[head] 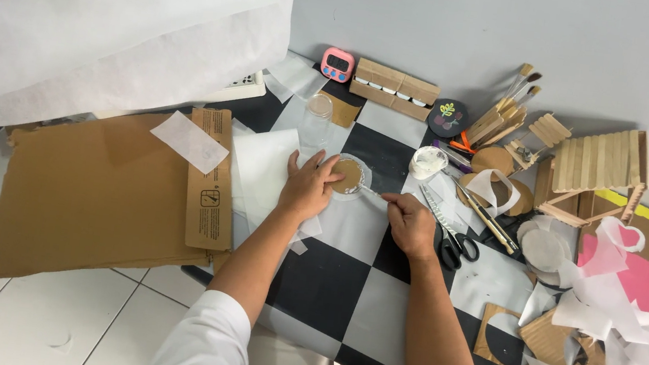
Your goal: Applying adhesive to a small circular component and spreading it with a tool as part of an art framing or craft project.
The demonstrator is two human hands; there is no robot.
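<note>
A round cardboard disc point(348, 175) lies on a clear round lid on the black-and-white checked board point(328, 286). My left hand point(306, 188) presses down beside the disc, fingertips on its left edge. My right hand point(410, 224) grips a thin brush point(371, 189) whose tip reaches the disc's right side. A small white cup point(428, 162) stands just behind my right hand.
Black scissors point(457, 245), a ruler and sticks lie right of my right hand. A stick house point(596, 170), paper scraps and cardboard cutouts point(568, 345) fill the right side. Flat brown cardboard point(96, 192) lies left. A pink timer point(337, 64) and a clear glass point(317, 117) stand behind.
</note>
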